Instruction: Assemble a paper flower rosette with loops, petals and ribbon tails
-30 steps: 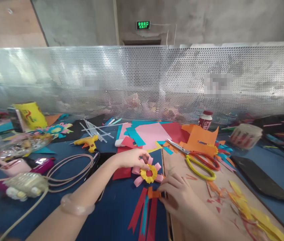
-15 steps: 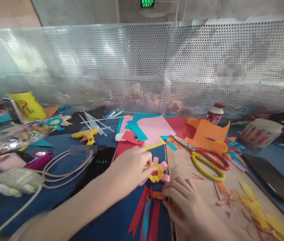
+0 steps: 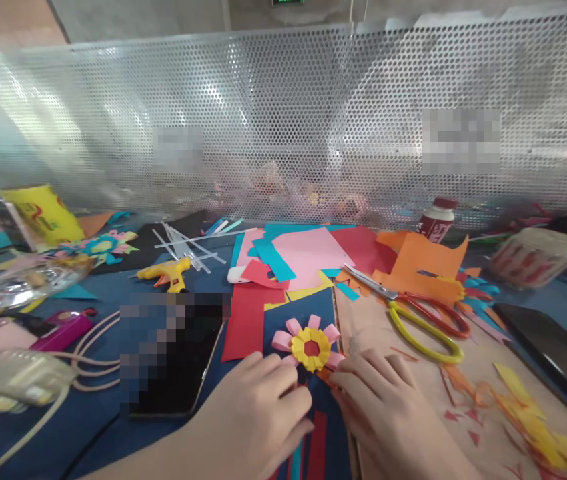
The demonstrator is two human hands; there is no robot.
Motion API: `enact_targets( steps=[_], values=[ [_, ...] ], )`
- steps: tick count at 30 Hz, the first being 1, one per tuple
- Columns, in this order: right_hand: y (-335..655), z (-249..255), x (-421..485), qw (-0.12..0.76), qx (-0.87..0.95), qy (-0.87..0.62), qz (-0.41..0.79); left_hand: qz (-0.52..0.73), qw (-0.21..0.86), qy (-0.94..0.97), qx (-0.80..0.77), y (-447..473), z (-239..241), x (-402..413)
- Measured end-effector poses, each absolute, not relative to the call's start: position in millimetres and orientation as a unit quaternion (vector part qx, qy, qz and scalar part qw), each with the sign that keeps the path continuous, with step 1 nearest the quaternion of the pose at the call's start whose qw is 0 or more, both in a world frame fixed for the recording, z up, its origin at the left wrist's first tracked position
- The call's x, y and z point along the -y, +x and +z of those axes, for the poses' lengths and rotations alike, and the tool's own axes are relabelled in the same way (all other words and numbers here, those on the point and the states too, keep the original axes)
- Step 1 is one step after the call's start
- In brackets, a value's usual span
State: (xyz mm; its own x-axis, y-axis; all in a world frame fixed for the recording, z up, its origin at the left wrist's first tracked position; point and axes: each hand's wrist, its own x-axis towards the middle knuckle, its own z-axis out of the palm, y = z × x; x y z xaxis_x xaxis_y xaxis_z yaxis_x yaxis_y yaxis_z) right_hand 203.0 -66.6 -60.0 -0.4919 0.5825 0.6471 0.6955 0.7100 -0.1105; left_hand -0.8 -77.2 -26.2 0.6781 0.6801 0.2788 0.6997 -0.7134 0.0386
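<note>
A paper flower (image 3: 310,349), with a pleated yellow ring, a red centre and pink loop petals, lies on the blue table in front of me. My left hand (image 3: 263,410) is closed with curled fingers at its lower-left edge; what the fingers hold is hidden. At the lower-right petals, my right hand (image 3: 386,400) has its fingers together on an orange paper strip (image 3: 324,375), mostly covered. Below the flower, between the hands, hang a red paper ribbon (image 3: 318,440) and a blue paper ribbon (image 3: 296,460), partly hidden by my left hand.
Scissors (image 3: 423,327) with yellow and red handles lie right, on brown board (image 3: 413,393) with paper scraps. Left are a black phone (image 3: 188,373), a yellow glue gun (image 3: 166,272) and clear glue sticks (image 3: 183,247). Coloured paper sheets (image 3: 313,257) lie behind, before a perforated metal screen (image 3: 293,100).
My left hand has left the flower's yellow ring and come down toward me to its lower edge. It now covers part of the ribbons. My right hand stays near the orange strip.
</note>
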Motion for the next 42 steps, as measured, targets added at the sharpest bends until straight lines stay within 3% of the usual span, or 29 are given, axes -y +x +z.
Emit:
enact_targets(
  steps=[11, 21, 31, 42],
  values=[
    [203.7, -60.6, 65.4, 0.322, 0.861, -0.374, -0.127, -0.113, -0.108, -0.871, 0.465, 3.0, -21.2, 72.1],
    [205.9, -58.1, 71.2, 0.332, 0.862, -0.374, -0.086, -0.103, -0.542, -0.597, 0.582, 2.8, 0.5, 54.9],
    [207.2, -65.8, 76.0, 0.303, 0.872, -0.378, -0.069, -0.152, -0.551, -0.557, 0.602, 3.3, -6.2, 52.9],
    [205.1, -63.3, 73.0, 0.345, 0.853, -0.381, -0.090, -0.165, -0.510, -0.589, 0.605, -2.1, -22.8, 52.5]
  ],
)
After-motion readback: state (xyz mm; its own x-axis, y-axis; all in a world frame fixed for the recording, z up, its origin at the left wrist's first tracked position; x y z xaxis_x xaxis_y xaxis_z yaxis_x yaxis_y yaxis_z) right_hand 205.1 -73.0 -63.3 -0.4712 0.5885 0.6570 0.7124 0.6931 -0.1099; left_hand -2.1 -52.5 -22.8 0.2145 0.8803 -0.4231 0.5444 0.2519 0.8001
